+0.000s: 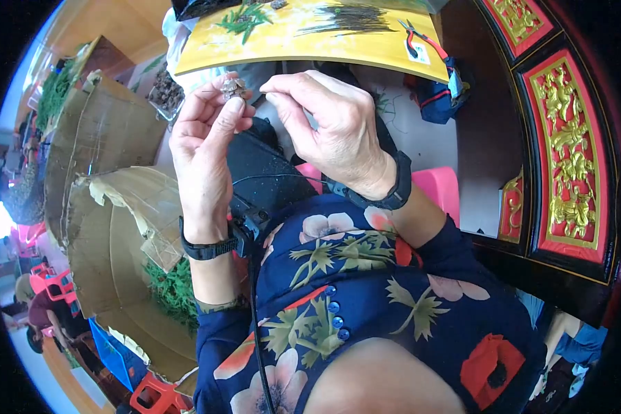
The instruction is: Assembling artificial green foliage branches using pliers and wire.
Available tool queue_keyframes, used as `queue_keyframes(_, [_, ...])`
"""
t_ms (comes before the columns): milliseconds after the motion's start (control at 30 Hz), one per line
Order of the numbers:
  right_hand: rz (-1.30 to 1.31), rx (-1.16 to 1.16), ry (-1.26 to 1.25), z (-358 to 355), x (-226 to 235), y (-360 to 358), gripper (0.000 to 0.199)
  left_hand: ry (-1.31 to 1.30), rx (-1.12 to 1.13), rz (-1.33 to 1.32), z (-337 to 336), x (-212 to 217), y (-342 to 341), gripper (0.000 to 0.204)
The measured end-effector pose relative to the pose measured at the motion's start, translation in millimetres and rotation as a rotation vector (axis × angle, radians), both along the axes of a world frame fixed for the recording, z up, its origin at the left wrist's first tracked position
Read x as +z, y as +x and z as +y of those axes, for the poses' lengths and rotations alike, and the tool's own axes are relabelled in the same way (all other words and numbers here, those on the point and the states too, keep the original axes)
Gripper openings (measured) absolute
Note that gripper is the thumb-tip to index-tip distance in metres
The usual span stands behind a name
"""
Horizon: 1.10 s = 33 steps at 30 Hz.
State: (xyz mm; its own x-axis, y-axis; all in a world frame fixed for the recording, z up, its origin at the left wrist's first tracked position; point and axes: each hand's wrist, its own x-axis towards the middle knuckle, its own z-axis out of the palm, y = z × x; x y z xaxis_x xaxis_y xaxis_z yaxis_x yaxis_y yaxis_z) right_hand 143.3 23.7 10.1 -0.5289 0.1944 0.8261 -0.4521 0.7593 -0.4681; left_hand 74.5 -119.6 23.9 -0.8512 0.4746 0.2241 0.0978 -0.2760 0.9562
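Observation:
In my left hand (210, 131) a small brown, scaly piece like a little pine cone (233, 88) is pinched between thumb and fingers. My right hand (331, 121) is just to its right, thumb and forefinger pressed together near the cone. Whatever those fingertips hold, if anything, is too small to make out. Both hands are raised in front of the near edge of a yellow table (269, 52). On the table lie a green sprig (245, 21), a bundle of thin dark wires (348, 18) and pliers with red and black handles (421, 43).
To the left stands a large open cardboard box (93, 228) with green sprigs (172, 286) inside. A clear container of brown pieces (164, 96) is beyond it. A dark cabinet with gold carved panels (573, 152) flanks the right. Other people (24, 190) sit at far left.

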Motion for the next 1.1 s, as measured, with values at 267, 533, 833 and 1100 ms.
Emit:
queue_keyframes(267, [0.009, 0.003, 0.027, -2.8, -0.4, 0.4, 0.016, 0.006, 0.000, 0.031, 0.6, -0.3, 2.7, 0.030])
queue_keyframes(533, [0.013, -0.032, 0.004, -1.1, 0.9, 1.5, 0.015, 0.039, -0.045, -0.030, 2.5, 3.7, 5.3, 0.030])
queue_keyframes(833, [-0.054, 0.021, -0.019, -3.9, 7.1, 6.9, 0.014, -0.051, 0.052, 0.108, -1.5, -2.2, 0.0, 0.031])
queue_keyframes(1100, [-0.036, -0.016, 0.024, 1.4, 3.3, 3.3, 0.012, -0.055, 0.066, 0.101, 1.0, -0.5, 2.4, 0.030])
